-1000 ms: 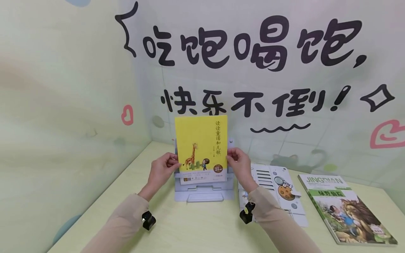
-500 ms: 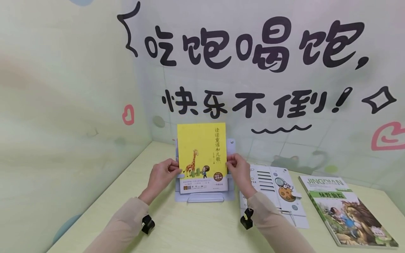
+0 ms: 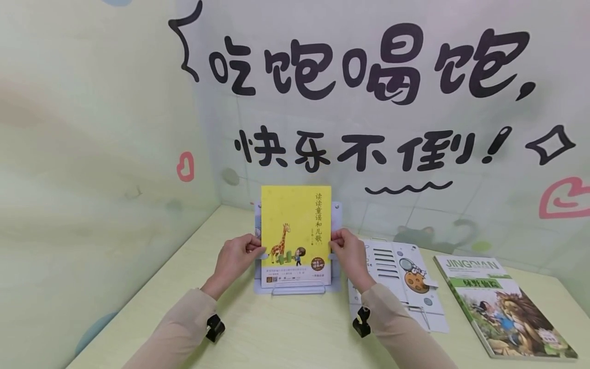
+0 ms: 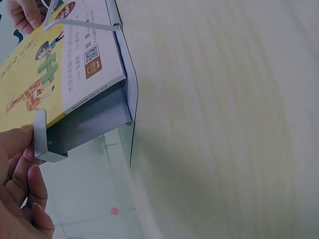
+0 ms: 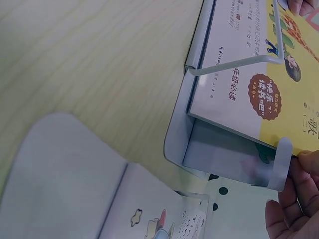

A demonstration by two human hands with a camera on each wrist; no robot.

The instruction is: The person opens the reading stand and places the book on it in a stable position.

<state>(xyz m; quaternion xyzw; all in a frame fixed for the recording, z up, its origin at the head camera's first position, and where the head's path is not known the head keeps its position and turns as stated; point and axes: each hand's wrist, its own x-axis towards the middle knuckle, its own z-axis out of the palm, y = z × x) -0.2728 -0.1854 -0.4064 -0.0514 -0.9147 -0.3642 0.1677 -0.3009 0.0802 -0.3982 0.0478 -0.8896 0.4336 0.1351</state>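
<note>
A yellow children's book (image 3: 295, 220) with a giraffe on its cover leans upright on a pale metal book stand (image 3: 338, 220). My left hand (image 3: 234, 259) pinches the book's left edge, and my right hand (image 3: 351, 256) pinches the right edge. At the foot of the stand, a white wire bar (image 5: 239, 63) crosses in front of the book's lower part. Small side clips stand by the book: the left clip (image 4: 42, 137) is beside my left thumb, the right clip (image 5: 282, 162) beside my right fingers. The fingertips behind the book are partly hidden.
Right of the stand, a second, folded book stand (image 3: 384, 266) with an astronaut print lies flat, partly under my right forearm. Farther right lies a paperback (image 3: 507, 307) with a lion cover. A printed wall (image 3: 295, 113) closes off the back of the pale table (image 3: 276, 333).
Both hands have lowered the yellow book against the stand, and its bottom edge has come down behind the wire bar. The other book and the folded stand have not moved.
</note>
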